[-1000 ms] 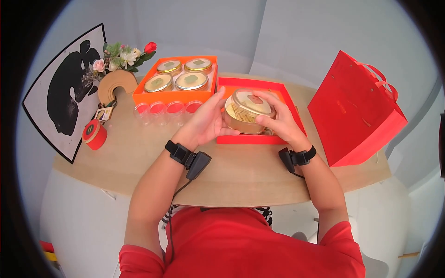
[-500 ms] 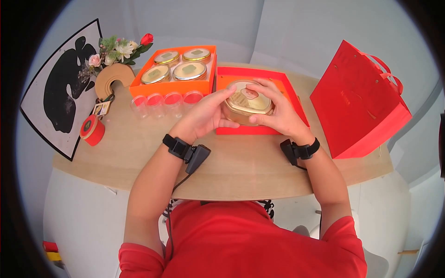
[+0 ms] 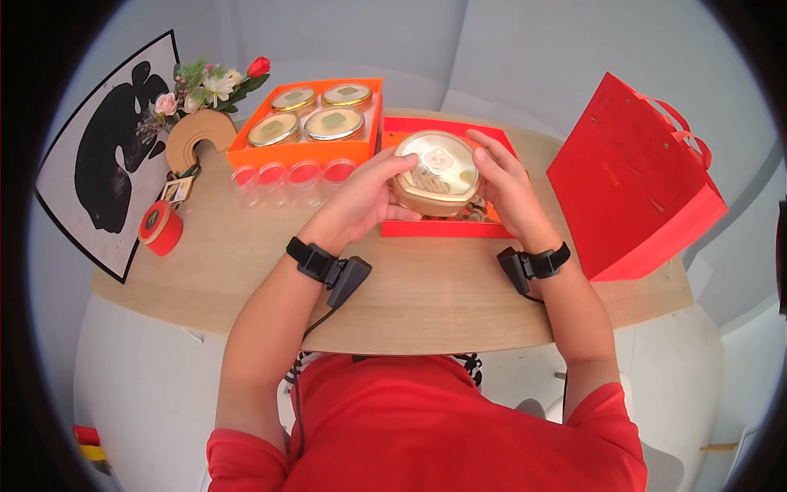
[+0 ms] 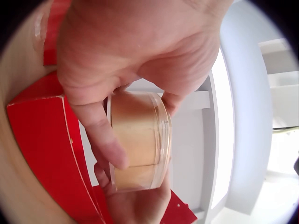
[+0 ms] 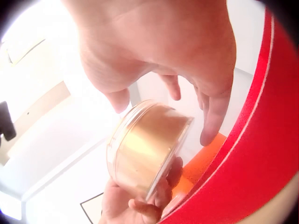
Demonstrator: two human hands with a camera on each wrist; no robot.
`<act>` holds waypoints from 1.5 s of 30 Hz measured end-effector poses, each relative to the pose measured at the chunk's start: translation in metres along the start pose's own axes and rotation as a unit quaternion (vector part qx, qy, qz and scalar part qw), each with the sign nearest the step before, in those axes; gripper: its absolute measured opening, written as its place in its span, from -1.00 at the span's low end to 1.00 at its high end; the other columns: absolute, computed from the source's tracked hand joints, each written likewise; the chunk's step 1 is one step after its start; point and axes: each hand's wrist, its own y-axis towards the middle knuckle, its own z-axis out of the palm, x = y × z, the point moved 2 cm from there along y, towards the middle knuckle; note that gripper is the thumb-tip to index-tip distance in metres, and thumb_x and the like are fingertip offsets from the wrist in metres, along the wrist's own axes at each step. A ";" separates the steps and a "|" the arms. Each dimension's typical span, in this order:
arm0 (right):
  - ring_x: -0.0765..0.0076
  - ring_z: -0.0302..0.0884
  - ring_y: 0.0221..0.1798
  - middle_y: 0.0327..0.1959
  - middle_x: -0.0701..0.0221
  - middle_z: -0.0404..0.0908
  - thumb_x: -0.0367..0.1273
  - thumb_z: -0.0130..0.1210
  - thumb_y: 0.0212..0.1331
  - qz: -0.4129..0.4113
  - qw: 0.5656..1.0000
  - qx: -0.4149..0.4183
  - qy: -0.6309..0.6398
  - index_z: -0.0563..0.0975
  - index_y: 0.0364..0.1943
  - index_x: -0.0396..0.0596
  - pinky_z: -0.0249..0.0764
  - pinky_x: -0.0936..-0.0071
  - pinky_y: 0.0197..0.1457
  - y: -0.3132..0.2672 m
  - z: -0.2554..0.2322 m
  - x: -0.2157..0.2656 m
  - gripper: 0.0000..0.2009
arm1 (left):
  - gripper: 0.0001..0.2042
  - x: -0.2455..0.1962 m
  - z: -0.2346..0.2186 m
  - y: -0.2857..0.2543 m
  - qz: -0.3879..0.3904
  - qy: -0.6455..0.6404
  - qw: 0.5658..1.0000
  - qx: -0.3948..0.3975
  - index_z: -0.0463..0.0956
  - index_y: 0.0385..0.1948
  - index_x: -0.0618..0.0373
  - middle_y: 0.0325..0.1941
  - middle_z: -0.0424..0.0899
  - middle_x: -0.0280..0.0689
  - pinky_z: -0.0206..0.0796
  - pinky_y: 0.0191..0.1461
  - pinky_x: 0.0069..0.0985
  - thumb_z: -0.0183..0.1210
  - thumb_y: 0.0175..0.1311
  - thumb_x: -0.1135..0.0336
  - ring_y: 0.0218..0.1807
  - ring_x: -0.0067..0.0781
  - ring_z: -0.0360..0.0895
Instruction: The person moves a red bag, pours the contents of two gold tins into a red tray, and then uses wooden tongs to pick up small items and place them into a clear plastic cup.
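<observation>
A round gold jar with a clear-edged lid and a label on top (image 3: pixel 436 168) is held up over an open red box (image 3: pixel 452 230). My left hand (image 3: pixel 358 199) grips it from the left, thumb on the lid's edge and fingers low on the side. The left wrist view shows those fingers curled against the jar's gold wall (image 4: pixel 135 135). My right hand (image 3: pixel 515 195) is by the jar's right side with its fingers spread loosely. In the right wrist view a gap shows between those fingers (image 5: pixel 215 116) and the jar. Small brown pieces (image 3: pixel 475 214) show in the red box.
An orange box (image 3: pixel 303 154) with several lidded jars stands at the back. Several small clear cups (image 3: pixel 305 193) stand before it. A red paper bag (image 3: pixel 631 189) is at right. At left are a round red container (image 3: pixel 164 233), a wooden arch (image 3: pixel 190 148), flowers (image 3: pixel 218 86) and a fan-shaped picture (image 3: pixel 105 176).
The jar's lid has tipped up toward the head camera. My right hand has let go of the jar and moved slightly right, while my left hand still holds it.
</observation>
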 end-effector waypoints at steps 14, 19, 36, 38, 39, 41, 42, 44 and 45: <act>0.41 0.70 0.21 0.25 0.27 0.69 -0.20 0.17 0.59 0.050 0.995 0.043 0.072 0.47 0.46 -0.26 0.65 0.38 0.28 -0.003 -0.001 0.005 -0.47 | -0.37 0.000 0.001 0.003 0.000 0.092 0.995 -0.027 0.39 0.44 0.22 0.28 0.68 -0.17 0.78 -0.01 -0.42 0.19 0.61 -0.10 0.16 -0.39 0.77; 0.41 0.68 0.24 0.25 0.28 0.68 -0.16 0.20 0.57 0.023 0.998 0.026 0.058 0.47 0.46 -0.26 0.62 0.38 0.30 -0.003 -0.002 0.001 -0.44 | -0.38 0.002 0.003 0.003 0.045 0.096 0.994 -0.034 0.40 0.42 0.23 0.27 0.69 -0.18 0.75 0.02 -0.42 0.27 0.58 -0.06 0.19 -0.42 0.75; 0.42 0.65 0.29 0.24 0.25 0.74 -0.23 0.38 0.45 0.005 0.999 0.029 0.029 0.50 0.43 -0.29 0.53 0.42 0.39 -0.005 0.002 0.004 -0.40 | -0.49 0.002 0.004 0.001 0.089 0.124 0.988 -0.036 0.44 0.38 0.18 0.29 0.67 -0.27 0.48 0.35 -0.47 0.35 0.55 0.14 0.31 -0.51 0.61; 0.42 0.66 0.28 0.22 0.26 0.74 -0.23 0.39 0.44 0.009 1.000 0.016 0.024 0.48 0.45 -0.28 0.53 0.41 0.39 -0.002 0.002 -0.001 -0.38 | -0.48 0.002 0.002 0.002 0.098 0.127 0.986 -0.036 0.44 0.38 0.17 0.28 0.67 -0.27 0.50 0.34 -0.46 0.34 0.55 0.11 0.30 -0.51 0.62; 0.43 0.67 0.26 0.21 0.27 0.75 -0.23 0.39 0.43 0.014 0.999 0.029 0.032 0.47 0.46 -0.27 0.54 0.41 0.37 -0.004 0.004 0.001 -0.37 | -0.48 0.002 0.001 0.001 0.101 0.129 0.986 -0.036 0.44 0.38 0.16 0.28 0.67 -0.27 0.52 0.33 -0.46 0.34 0.56 0.09 0.29 -0.51 0.63; 0.45 0.67 0.22 0.20 0.29 0.76 -0.23 0.41 0.42 0.025 0.997 0.053 0.049 0.46 0.47 -0.26 0.55 0.43 0.32 -0.010 0.009 0.009 -0.36 | -0.46 -0.002 0.002 -0.001 0.106 0.081 0.990 -0.054 0.44 0.39 0.15 0.28 0.67 -0.27 0.56 0.30 -0.45 0.33 0.56 0.06 0.28 -0.50 0.64; 0.46 0.67 0.19 0.19 0.30 0.76 -0.24 0.41 0.41 0.032 0.997 0.066 0.032 0.46 0.46 -0.25 0.56 0.43 0.29 -0.009 0.008 0.007 -0.36 | -0.46 -0.003 0.003 -0.001 0.107 0.057 0.991 -0.063 0.44 0.39 0.15 0.28 0.67 -0.27 0.58 0.28 -0.44 0.33 0.56 0.04 0.28 -0.50 0.64; 0.49 0.67 0.15 0.18 0.32 0.76 -0.25 0.42 0.40 0.046 0.995 0.089 -0.004 0.46 0.46 -0.24 0.56 0.45 0.22 -0.007 0.007 0.003 -0.36 | -0.45 -0.005 0.001 -0.001 0.116 0.067 0.989 -0.066 0.43 0.40 0.14 0.29 0.66 -0.25 0.61 0.26 -0.42 0.32 0.57 0.01 0.29 -0.48 0.65; 0.50 0.67 0.13 0.18 0.33 0.76 -0.26 0.42 0.40 0.052 0.995 0.088 -0.012 0.47 0.44 -0.24 0.56 0.46 0.20 -0.007 0.007 0.004 -0.38 | -0.44 -0.005 0.000 -0.001 0.120 0.071 0.988 -0.067 0.42 0.41 0.14 0.30 0.65 -0.24 0.63 0.25 -0.41 0.32 0.57 0.00 0.30 -0.47 0.65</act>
